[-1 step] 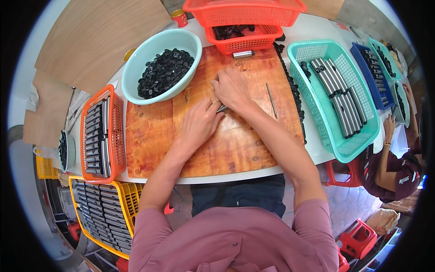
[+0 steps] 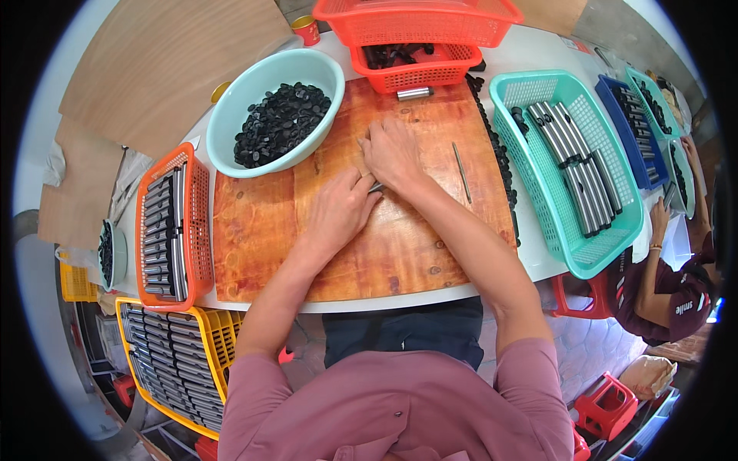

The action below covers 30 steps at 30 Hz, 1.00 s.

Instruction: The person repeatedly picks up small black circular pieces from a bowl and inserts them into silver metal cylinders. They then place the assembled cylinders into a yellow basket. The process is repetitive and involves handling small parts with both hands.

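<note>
My left hand (image 2: pixel 337 213) and my right hand (image 2: pixel 392 154) meet, palms down, at the middle of a wooden board (image 2: pixel 261 230). A short grey metal tube (image 2: pixel 377 187) shows between them, and both hands close on it; most of it is hidden. A thin metal rod (image 2: pixel 461 172) lies on the board right of my right hand. A short metal cylinder (image 2: pixel 414 93) lies at the board's far edge. A pale green bowl (image 2: pixel 231 115) of small black caps (image 2: pixel 280 119) stands to the upper left.
A teal basket (image 2: pixel 607 246) of metal tubes is at the right, an orange basket (image 2: pixel 201 223) of tubes at the left, a yellow crate (image 2: pixel 223 338) of tubes below it. Red baskets (image 2: pixel 419 23) stand at the back. Black caps (image 2: pixel 500 154) line the board's right edge. Another person (image 2: pixel 669 284) sits at the right.
</note>
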Available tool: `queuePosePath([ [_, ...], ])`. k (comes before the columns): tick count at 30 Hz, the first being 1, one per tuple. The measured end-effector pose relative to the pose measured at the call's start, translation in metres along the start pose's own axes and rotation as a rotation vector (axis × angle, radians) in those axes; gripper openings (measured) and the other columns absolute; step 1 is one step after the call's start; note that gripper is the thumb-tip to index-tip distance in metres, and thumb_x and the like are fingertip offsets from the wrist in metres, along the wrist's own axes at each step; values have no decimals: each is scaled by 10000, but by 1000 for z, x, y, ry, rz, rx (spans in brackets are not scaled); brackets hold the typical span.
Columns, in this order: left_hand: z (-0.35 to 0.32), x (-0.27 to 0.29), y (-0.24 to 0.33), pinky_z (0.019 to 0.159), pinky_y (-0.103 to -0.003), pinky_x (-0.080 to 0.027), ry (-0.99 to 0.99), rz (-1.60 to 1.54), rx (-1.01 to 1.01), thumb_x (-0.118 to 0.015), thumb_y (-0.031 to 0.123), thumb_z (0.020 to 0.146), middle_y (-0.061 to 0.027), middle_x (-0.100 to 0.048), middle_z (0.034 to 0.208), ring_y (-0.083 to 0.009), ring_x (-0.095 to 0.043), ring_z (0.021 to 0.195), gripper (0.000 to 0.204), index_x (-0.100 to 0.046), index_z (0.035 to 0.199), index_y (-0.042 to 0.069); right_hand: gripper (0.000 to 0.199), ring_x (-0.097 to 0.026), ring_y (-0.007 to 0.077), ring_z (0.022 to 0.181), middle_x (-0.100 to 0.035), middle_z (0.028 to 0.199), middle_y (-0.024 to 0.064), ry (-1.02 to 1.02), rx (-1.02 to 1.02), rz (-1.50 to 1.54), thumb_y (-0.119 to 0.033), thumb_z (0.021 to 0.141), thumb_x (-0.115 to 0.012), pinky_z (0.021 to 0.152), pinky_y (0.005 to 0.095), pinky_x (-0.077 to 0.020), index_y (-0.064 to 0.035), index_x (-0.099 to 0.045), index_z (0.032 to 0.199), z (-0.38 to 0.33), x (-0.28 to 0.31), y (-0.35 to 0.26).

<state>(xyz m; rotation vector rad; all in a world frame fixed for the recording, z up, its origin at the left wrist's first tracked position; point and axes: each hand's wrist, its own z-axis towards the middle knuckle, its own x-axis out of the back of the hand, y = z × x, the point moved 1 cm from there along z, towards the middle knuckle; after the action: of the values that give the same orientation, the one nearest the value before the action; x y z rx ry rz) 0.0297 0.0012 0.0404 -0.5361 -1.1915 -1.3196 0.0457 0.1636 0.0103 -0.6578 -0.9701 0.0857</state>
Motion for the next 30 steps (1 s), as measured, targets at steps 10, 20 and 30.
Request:
queuePosePath([
  [10,-2,-7,-12,748,-440,-496,76,-178,66,-783,160,824,-149,-585,884,-350,-597,852,235,-689,974,6,188,-533,361,1069,-590,1100,199,-64,-49,-71,-157,926,-591,904,479,-396,-2,-607,1031,-5,-2,-3],
  [20,-2,-8,-12,763,-421,-482,12,-147,53,-776,149,816,-143,-566,869,-338,-575,865,212,-654,930,17,175,-525,355,1035,-584,1080,189,-45,-48,-61,-148,929,-579,879,457,-371,-13,-594,1040,-9,-3,-5],
  [30,-12,-26,-20,827,-470,-516,107,-105,106,-741,240,851,-166,-636,961,-377,-633,933,301,-662,1053,31,347,-586,201,789,-612,861,101,236,-298,612,-310,1051,-510,705,369,-475,3,-621,950,-10,-20,54],
])
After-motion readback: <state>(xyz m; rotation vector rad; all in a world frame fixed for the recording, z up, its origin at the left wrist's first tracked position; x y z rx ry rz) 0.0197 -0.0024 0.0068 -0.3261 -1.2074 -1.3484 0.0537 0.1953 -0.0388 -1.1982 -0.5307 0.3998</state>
